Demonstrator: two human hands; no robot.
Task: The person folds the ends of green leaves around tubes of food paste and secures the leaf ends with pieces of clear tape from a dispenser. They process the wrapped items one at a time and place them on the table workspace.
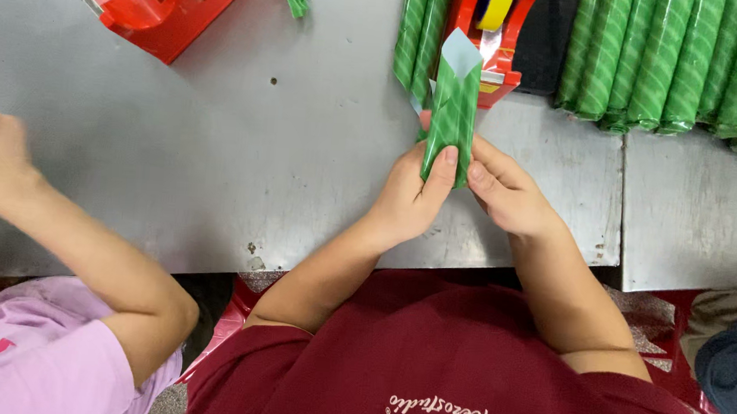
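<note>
The metal table (260,156) is carrying everything here. Along its far edge a row of green striped rolls (681,65) is lying side by side, and two red tape dispensers (171,3) (495,34) are standing there too, one at the far left and one just behind the hands. At the left, another person's arm (81,239) in a pink sleeve is reaching over the table.

The person in the dark red shirt is holding one green wrapped tube (452,118) upright above the table. The left hand (408,197) and the right hand (508,195) are both closing their fingers on its lower end, thumbs pressing the front. The top end is showing a loose white flap.

The tube is probably light, and its glossy wrap may be slippery and easy to crease. I judge the firm middle the best place to hold, not the loose flap.
</note>
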